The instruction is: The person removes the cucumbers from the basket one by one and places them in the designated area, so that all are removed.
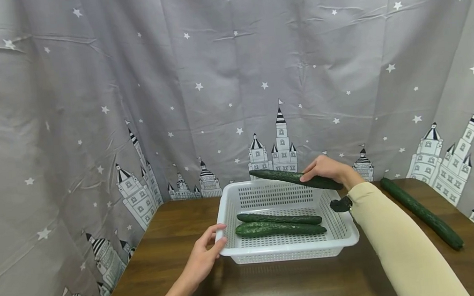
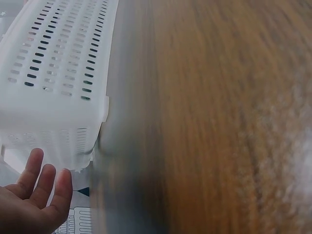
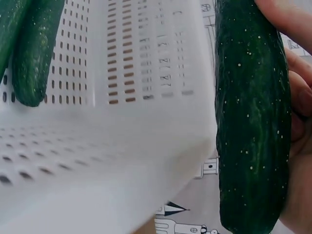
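A white perforated plastic basket (image 1: 290, 247) stands on the wooden table. Two dark green cucumbers lie side by side inside it, the nearer cucumber (image 1: 278, 229) against the farther cucumber (image 1: 281, 218). My left hand (image 1: 204, 256) rests at the basket's left rim, thumb and index fingertip touching it. Its other fingers (image 2: 62, 192) look loosely bent below the rim in the left wrist view. Above the basket's back right part, my right hand (image 1: 325, 168) grips another cucumber (image 1: 279, 176) from above. In the right wrist view this cucumber (image 3: 251, 122) hangs beside the basket wall.
One more cucumber (image 1: 422, 214) lies on the table (image 1: 274, 288) to the right of the basket, beyond the right forearm. A grey curtain (image 1: 217, 112) with castles and stars stands behind the table and along its sides.
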